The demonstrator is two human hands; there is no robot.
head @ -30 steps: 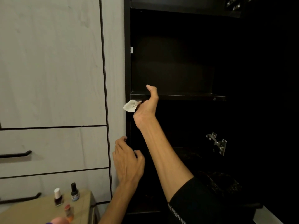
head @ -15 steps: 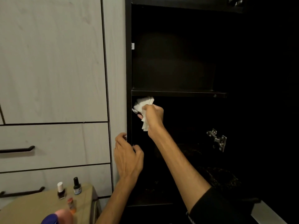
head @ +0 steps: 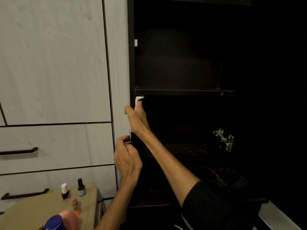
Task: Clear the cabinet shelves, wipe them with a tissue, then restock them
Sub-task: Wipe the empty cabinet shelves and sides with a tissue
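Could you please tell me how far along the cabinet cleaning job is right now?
Clearing looks done: the visible shelf is bare. Wiping is in hand: the right hand presses a tissue inside the cabinet's left wall under it. Restocking remains: the bottles stand on the side table.

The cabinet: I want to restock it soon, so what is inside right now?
Inside the cabinet, only the right hand pressing a tissue under the shelf shows. The lower part is too dark to tell.
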